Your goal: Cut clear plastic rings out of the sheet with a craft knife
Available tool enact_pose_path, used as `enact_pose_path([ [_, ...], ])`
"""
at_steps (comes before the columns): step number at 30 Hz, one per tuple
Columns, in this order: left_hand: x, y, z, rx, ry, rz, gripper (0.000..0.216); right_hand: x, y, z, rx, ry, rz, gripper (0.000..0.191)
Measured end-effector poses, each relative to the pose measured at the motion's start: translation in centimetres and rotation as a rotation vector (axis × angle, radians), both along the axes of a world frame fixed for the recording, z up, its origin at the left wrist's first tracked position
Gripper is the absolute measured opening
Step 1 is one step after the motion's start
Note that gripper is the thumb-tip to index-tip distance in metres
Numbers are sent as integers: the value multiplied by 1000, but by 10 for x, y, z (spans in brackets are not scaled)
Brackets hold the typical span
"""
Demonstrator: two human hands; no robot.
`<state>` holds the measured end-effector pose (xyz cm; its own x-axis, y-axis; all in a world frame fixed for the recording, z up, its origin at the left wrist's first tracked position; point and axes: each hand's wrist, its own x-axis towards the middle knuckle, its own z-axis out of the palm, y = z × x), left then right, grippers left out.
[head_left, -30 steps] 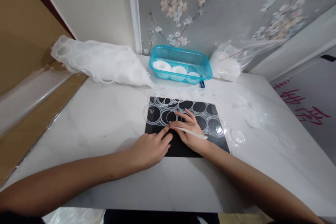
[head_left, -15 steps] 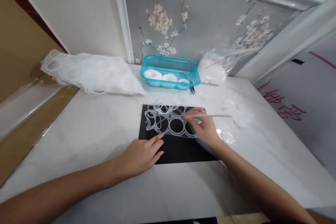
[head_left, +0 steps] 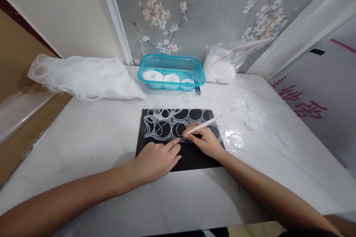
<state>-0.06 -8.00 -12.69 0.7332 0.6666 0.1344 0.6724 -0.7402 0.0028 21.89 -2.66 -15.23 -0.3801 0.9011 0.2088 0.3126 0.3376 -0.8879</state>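
While pinched in right hand (head_left: pixel 206 143), white stick (head_left: pixel 201 126) points near-left

Single head-worn view, looking forward and down — close over white table (head_left: pixel 83 144)

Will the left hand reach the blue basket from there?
Probably yes. The left hand lies flat on the black mat, and only the flat clear ring sheet and bare table lie between it and the blue basket. The right hand, holding a thin white stick, is off to the side.
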Motion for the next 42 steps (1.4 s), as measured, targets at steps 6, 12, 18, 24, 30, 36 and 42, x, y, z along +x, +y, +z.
enact_pose_path([
  [6,11,-2,-12,162,6,-80,26,2,0,0,47,-28,8,17],
  [12,8,-1,-10,144,2,-76,31,2,-2,2,50,-80,-12,16],
  [18,7,-2,-15,123,12,-70,33,4,0,0,76,-111,-7,14],
  [24,9,-1,-10,-135,2,6,29,5,-19,-12,437,-277,61,17],
  [30,13,7,3,-409,-11,129,28,20,14,5,656,-463,15,22],
  [36,7,11,5,-454,-118,139,25,46,89,66,566,78,-791,19],
  [42,-5,21,9,-239,-298,184,23,15,11,35,186,-95,-409,19],
])
